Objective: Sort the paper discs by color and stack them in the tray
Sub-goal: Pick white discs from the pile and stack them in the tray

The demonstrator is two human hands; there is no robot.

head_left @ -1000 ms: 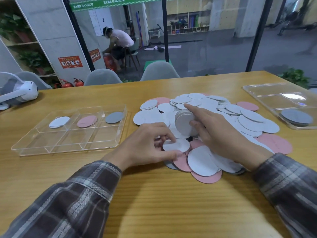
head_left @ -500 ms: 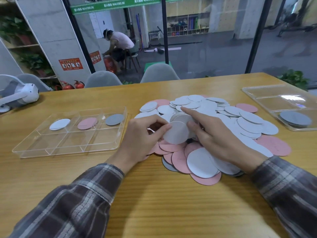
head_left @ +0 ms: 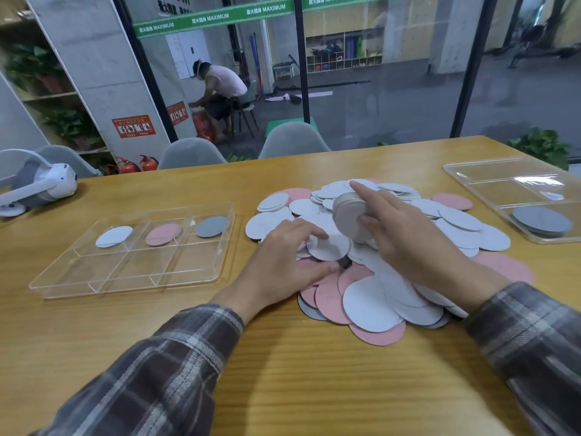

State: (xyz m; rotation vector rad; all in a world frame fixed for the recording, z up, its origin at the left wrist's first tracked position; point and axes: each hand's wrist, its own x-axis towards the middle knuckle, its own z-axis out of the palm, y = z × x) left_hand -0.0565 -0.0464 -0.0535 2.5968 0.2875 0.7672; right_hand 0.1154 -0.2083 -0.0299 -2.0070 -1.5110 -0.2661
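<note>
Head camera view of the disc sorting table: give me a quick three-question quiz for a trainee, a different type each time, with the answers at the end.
1. True or false: the left tray has a white disc, a pink disc and a grey disc, each in its own back compartment.
2. What does the right hand hold? A. a stack of white discs turned on edge; B. one pink disc lying flat; C. nothing.
3. Fill in: the discs in the right tray are ___ in colour.

Key: 1 true; 2 A; 3 grey.
</note>
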